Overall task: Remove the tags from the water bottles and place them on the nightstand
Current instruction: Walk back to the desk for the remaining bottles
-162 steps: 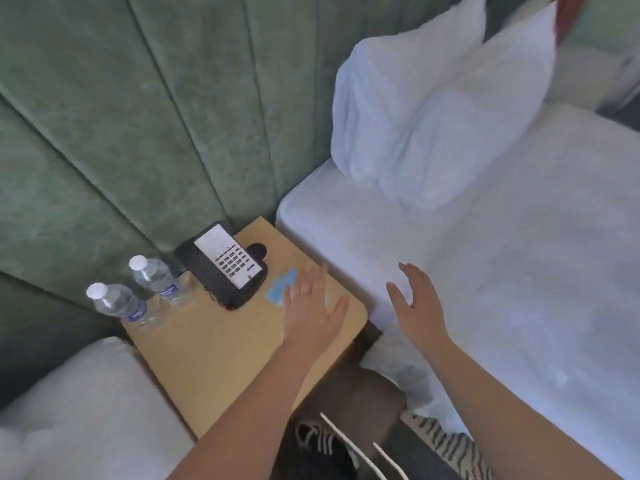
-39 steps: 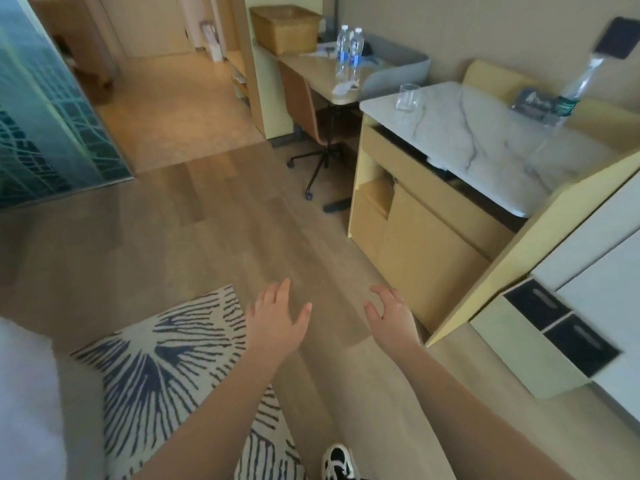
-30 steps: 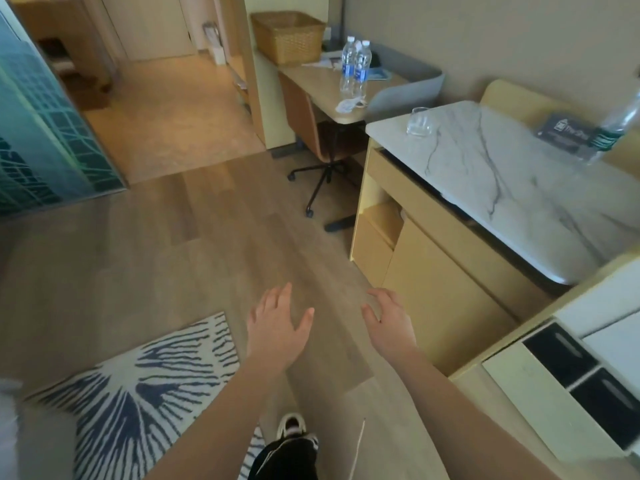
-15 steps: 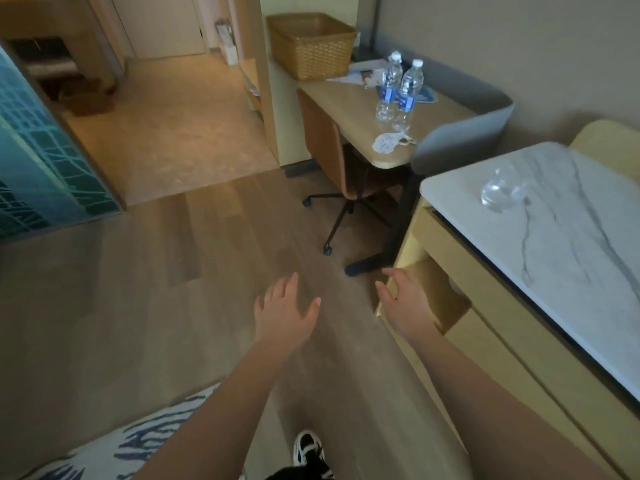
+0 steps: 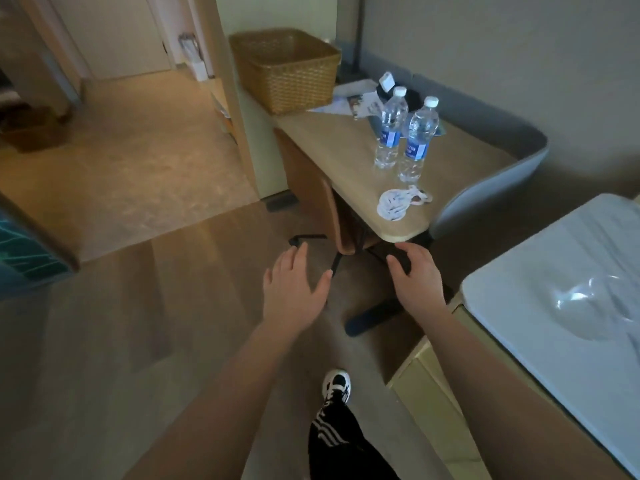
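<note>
Two clear water bottles with white caps and blue labels stand side by side on a wooden desk [image 5: 346,157]: the left bottle [image 5: 390,129] and the right bottle [image 5: 417,140]. White round paper tags [image 5: 398,202] lie flat on the desk's near corner, in front of the bottles. My left hand [image 5: 294,289] hovers above the floor with fingers spread, holding nothing. My right hand [image 5: 415,275] hangs just below the desk's near edge, fingers loosely bent and empty. The nightstand is out of view.
A wicker basket [image 5: 287,71] and papers [image 5: 349,102] sit at the desk's far end. A brown chair [image 5: 318,199] is tucked under the desk. A marble-topped cabinet [image 5: 540,299] with a glass [image 5: 595,306] stands at right. My shoe [image 5: 336,382] is on the wood floor.
I have walked away from the bed and closer to the desk; the bottles and tags now look larger and nearer. Both hands stay empty and have risen toward the desk edge.
</note>
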Demonstrator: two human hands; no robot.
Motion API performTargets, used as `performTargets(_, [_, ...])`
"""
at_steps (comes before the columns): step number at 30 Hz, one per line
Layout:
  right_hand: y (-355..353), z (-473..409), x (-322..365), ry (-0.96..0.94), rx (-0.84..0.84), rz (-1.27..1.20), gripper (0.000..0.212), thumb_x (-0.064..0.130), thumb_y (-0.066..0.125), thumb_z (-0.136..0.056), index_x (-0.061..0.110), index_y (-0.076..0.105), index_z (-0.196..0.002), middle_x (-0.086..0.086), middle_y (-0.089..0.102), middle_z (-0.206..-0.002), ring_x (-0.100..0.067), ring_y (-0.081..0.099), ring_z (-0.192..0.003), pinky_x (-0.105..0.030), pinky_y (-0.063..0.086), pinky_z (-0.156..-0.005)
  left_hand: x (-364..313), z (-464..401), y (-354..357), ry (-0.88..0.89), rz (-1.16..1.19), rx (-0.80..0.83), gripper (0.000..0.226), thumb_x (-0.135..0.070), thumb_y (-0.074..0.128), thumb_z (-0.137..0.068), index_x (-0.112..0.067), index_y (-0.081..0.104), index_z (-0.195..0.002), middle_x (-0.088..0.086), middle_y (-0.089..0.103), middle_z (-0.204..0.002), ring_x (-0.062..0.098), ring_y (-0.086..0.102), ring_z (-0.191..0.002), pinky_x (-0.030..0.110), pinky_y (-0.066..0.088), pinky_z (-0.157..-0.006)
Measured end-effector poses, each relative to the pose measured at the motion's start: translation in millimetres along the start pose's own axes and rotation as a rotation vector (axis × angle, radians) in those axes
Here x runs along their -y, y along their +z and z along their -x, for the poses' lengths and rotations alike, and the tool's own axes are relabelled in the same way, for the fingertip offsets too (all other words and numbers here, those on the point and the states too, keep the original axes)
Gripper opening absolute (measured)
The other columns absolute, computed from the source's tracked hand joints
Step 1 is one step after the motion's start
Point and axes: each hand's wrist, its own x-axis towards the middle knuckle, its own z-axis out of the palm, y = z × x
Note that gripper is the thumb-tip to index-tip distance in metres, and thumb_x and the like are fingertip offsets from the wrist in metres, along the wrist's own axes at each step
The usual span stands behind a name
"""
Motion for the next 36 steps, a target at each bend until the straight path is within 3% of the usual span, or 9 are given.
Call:
performTargets(3, [1.3, -89.7, 7.2, 0.003, -0.076, -0.024, 0.038, 0.028, 0.053, -0.095, 0.013, 0.054, -0.13, -0.006, 0.052, -0.135, -0.023, 0.048, -0.124, -0.028, 0.034, -0.099, -9.5, -86.5, 6.0, 0.04, 0.014, 0.015, 0.07, -0.056, 0.039, -0.095, -0.022, 0.02, -0.153, 0.003, 0.026, -0.158, 0.02, 0.019, -0.146, 0.046, 0.015, -0.118])
performTargets(9, [-2.6, -226.0, 14.9, 0.099, -0.182, -0.098, 0.036, 0.025, 0.054, -0.094, 0.017, 0.055, -0.129, -0.007, 0.053, -0.126, -0.022, 0.053, -0.113, -0.026, 0.036, -0.089, -42.8, -244.9, 10.1, 0.143, 0.025, 0.043, 0.068, -0.051, 0.043, -0.095, -0.018, 0.023, -0.152, 0.005, 0.028, -0.157, 0.02, 0.022, -0.145, 0.047, 0.018, -0.117])
performTargets(15, [-1.4, -285.5, -1.0, 0.214, -0.252, -0.087, 0.036, 0.028, 0.053, -0.095, 0.016, 0.054, -0.129, -0.003, 0.052, -0.126, -0.018, 0.051, -0.113, -0.029, 0.039, -0.088, -70.8, -348.1, 36.4, 0.213, 0.104, 0.129, 0.071, -0.052, 0.046, -0.094, -0.019, 0.021, -0.152, 0.008, 0.026, -0.158, 0.022, 0.02, -0.145, 0.046, 0.015, -0.117])
performTargets(21, [8.9, -321.8, -22.8, 0.383, -0.377, -0.052, 0.039, 0.031, 0.055, -0.093, 0.016, 0.055, -0.129, 0.0, 0.052, -0.125, -0.018, 0.053, -0.113, -0.03, 0.041, -0.09, -87.0, -440.8, 64.6, 0.361, 0.175, 0.214, 0.073, -0.054, 0.046, -0.092, -0.017, 0.024, -0.15, 0.008, 0.031, -0.155, 0.023, 0.028, -0.142, 0.047, 0.024, -0.115])
performTargets(25, [31.7, -341.1, -18.9, 0.509, -0.505, -0.105, 0.053, 0.051, 0.056, -0.088, 0.021, 0.05, -0.132, 0.009, 0.046, -0.121, -0.004, 0.045, -0.108, -0.025, 0.034, -0.089, -92.6, -502.5, 81.7, 0.433, 0.309, 0.37, 0.074, -0.053, 0.051, -0.091, -0.022, 0.021, -0.151, 0.003, 0.027, -0.156, 0.019, 0.024, -0.143, 0.038, 0.024, -0.115])
performTargets(31, [48.2, -360.9, -4.2, 0.667, -0.695, -0.109, 0.068, 0.06, 0.059, -0.082, 0.021, 0.045, -0.136, 0.003, 0.048, -0.133, -0.006, 0.046, -0.116, -0.028, 0.038, -0.095, -105.7, -568.9, 98.0, 0.544, 0.495, 0.655, 0.077, -0.049, 0.061, -0.086, -0.025, 0.025, -0.15, -0.006, 0.031, -0.154, 0.005, 0.028, -0.138, 0.021, 0.02, -0.105])
performTargets(34, [45.6, -368.3, 1.0, 0.692, -0.736, -0.124, 0.076, 0.06, 0.064, -0.078, 0.022, 0.041, -0.14, 0.003, 0.043, -0.141, -0.008, 0.043, -0.125, -0.026, 0.037, -0.097, -116.6, -582.5, 100.7, 0.606, 0.571, 0.796, 0.086, -0.059, 0.064, -0.075, -0.032, 0.027, -0.148, -0.016, 0.034, -0.149, -0.006, 0.03, -0.131, 0.025, 0.026, -0.109])
performTargets(36, [42.9, -376.5, 4.7, 0.678, -0.734, -0.141, 0.08, 0.056, 0.07, -0.075, 0.027, 0.036, -0.141, 0.004, 0.04, -0.145, -0.004, 0.041, -0.124, -0.025, 0.036, -0.095, -126.1, -585.4, 102.9, 0.595, 0.598, 0.874, 0.101, -0.067, 0.067, -0.064, -0.033, 0.025, -0.149, -0.015, 0.032, -0.153, -0.001, 0.03, -0.137, 0.031, 0.028, -0.114])
